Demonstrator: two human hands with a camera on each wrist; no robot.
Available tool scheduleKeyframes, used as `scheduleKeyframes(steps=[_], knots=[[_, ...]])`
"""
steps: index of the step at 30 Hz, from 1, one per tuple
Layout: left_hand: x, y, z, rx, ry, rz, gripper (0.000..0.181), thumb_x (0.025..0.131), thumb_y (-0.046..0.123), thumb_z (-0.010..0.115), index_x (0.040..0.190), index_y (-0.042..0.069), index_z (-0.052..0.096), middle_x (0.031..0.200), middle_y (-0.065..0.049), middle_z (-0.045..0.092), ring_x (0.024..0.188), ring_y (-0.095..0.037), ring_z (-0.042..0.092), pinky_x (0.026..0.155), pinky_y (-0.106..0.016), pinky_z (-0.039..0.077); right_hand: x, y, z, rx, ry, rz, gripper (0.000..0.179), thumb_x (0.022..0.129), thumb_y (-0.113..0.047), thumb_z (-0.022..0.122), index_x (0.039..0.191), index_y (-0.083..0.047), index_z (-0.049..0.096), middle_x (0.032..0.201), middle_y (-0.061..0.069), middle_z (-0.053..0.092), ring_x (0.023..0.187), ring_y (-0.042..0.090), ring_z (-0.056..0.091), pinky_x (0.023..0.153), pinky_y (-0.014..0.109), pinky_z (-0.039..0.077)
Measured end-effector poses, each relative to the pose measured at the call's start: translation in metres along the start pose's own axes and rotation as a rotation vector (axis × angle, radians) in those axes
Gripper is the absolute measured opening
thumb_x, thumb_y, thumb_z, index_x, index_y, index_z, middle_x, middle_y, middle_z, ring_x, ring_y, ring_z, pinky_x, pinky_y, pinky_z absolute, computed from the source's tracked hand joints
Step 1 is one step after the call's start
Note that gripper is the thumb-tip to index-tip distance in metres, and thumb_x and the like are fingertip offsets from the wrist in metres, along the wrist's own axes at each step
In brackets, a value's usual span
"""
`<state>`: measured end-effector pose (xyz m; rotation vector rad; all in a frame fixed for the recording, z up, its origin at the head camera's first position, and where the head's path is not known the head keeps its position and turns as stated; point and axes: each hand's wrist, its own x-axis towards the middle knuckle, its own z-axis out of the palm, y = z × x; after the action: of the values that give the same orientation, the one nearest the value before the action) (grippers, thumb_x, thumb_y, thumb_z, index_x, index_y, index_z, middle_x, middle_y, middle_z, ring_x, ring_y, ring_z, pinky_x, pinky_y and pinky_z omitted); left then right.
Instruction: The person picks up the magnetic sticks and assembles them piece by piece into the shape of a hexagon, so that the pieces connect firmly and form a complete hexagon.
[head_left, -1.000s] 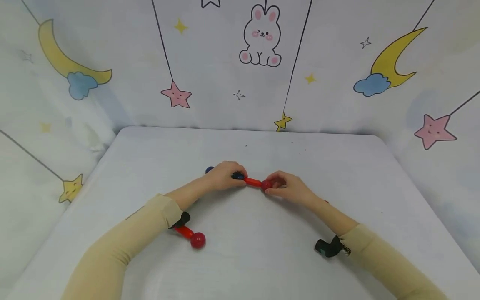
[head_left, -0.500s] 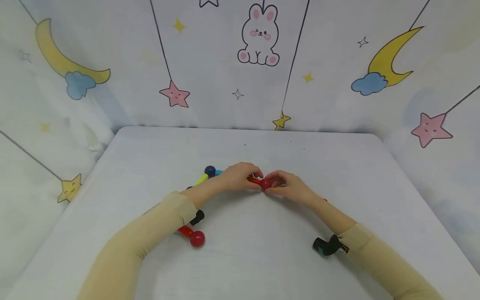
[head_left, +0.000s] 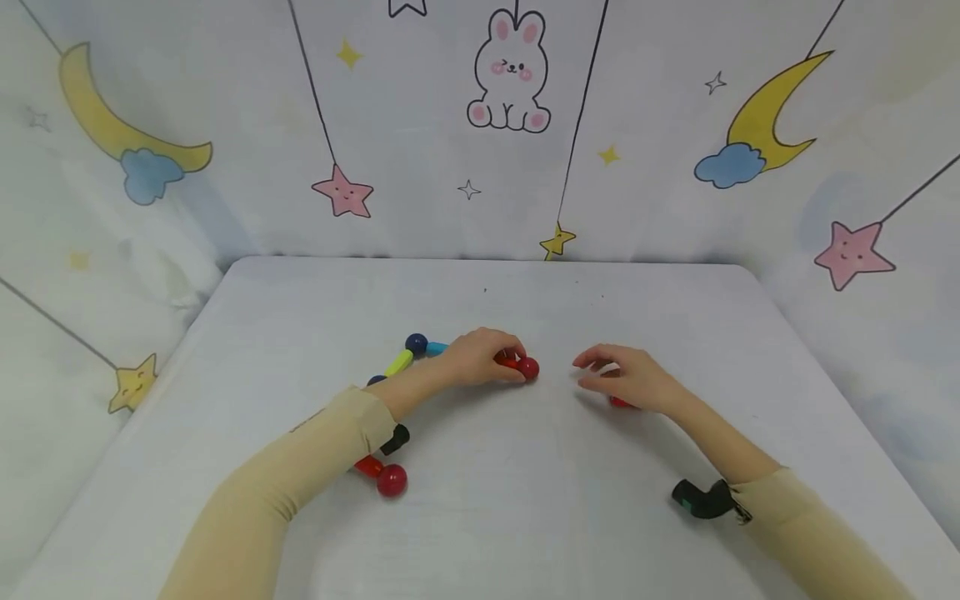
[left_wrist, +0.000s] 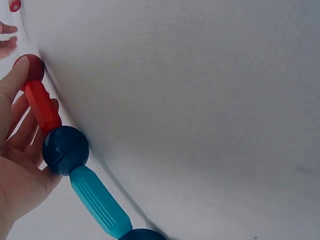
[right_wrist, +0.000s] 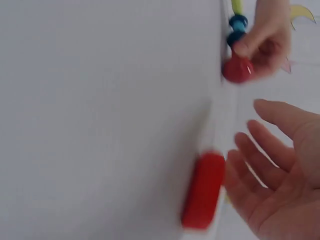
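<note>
My left hand [head_left: 480, 357] holds a red magnetic rod [left_wrist: 43, 106] between thumb and fingers, the thumb against the red ball [head_left: 528, 369] at its end. From the rod a chain runs left: a dark blue ball [left_wrist: 65, 150], a light blue rod [left_wrist: 101, 202], another dark blue ball [head_left: 417, 344] and a yellow-green rod [head_left: 399, 362]. Some of it is hidden under the left forearm. My right hand [head_left: 633, 379] has its fingers spread, holding nothing. Just beneath it a loose red rod [right_wrist: 204, 191] lies on the table, blurred in the right wrist view.
Below the left forearm, a red ball [head_left: 392, 481] on a red rod [head_left: 368, 467] emerges from under the sleeve. The white table [head_left: 525, 517] ends at a patterned cloth backdrop [head_left: 420, 125]. Black wrist devices [head_left: 701, 498] show at both cuffs.
My left hand has slid right along the chain onto the red rod. My right hand has let go of the red ball and moved right, over the loose red rod.
</note>
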<state>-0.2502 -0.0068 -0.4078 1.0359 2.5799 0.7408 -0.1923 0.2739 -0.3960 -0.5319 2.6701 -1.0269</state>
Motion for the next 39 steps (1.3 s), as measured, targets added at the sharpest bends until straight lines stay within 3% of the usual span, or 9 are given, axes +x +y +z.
scheduleKeyframes(steps=[5,9,13,23,30,39], knots=[[-0.001,-0.001,0.001,-0.015,0.006,0.012,0.036,0.088,0.032,0.074,0.119,0.016,0.065,0.11,0.001,0.065,0.098,-0.014,0.056,0.079,-0.025,0.048,-0.033,0.015,-0.024,-0.141,-0.018,-0.017,0.028,0.087,-0.019,0.075,0.112,-0.009,0.067,0.106,0.002,0.065,0.101,0.024,0.056,0.087,0.045,0.049],[0.0,-0.001,0.001,-0.021,0.004,0.012,0.036,0.088,0.031,0.074,0.12,0.017,0.065,0.111,0.001,0.065,0.099,-0.013,0.055,0.08,-0.026,0.048,-0.041,0.023,-0.021,-0.175,-0.019,-0.034,0.02,0.085,-0.012,0.076,0.103,-0.01,0.068,0.091,-0.004,0.064,0.086,0.017,0.058,0.075,0.034,0.052],[0.0,-0.002,0.0,-0.014,0.003,0.016,0.036,0.088,0.031,0.073,0.121,0.017,0.065,0.111,0.002,0.065,0.099,-0.013,0.055,0.081,-0.025,0.048,-0.028,0.017,-0.004,-0.194,0.012,-0.043,0.016,0.085,-0.011,0.075,0.1,-0.01,0.068,0.086,-0.006,0.062,0.081,0.014,0.057,0.07,0.028,0.051],[0.006,-0.003,0.001,-0.053,-0.006,0.085,0.036,0.089,0.026,0.072,0.123,0.014,0.064,0.111,0.0,0.066,0.098,-0.013,0.057,0.084,-0.022,0.048,0.015,-0.019,0.028,-0.153,0.025,-0.035,0.019,0.086,-0.02,0.075,0.101,-0.01,0.069,0.08,-0.005,0.061,0.074,0.015,0.055,0.062,0.028,0.049],[0.014,-0.004,0.002,-0.083,0.0,0.15,0.034,0.089,0.021,0.073,0.12,0.01,0.065,0.105,-0.002,0.067,0.094,-0.014,0.056,0.082,-0.021,0.047,0.02,-0.021,0.029,-0.12,0.051,0.021,0.019,0.086,-0.02,0.075,0.102,-0.01,0.07,0.08,-0.003,0.062,0.073,0.016,0.056,0.062,0.03,0.05],[0.022,-0.001,0.003,-0.093,-0.037,0.156,0.034,0.092,0.022,0.07,0.123,0.009,0.065,0.113,-0.004,0.066,0.097,-0.015,0.056,0.085,-0.022,0.046,0.017,-0.013,0.028,-0.137,0.076,0.018,0.02,0.087,-0.021,0.074,0.103,-0.009,0.07,0.083,-0.003,0.063,0.08,0.017,0.056,0.068,0.03,0.049]])
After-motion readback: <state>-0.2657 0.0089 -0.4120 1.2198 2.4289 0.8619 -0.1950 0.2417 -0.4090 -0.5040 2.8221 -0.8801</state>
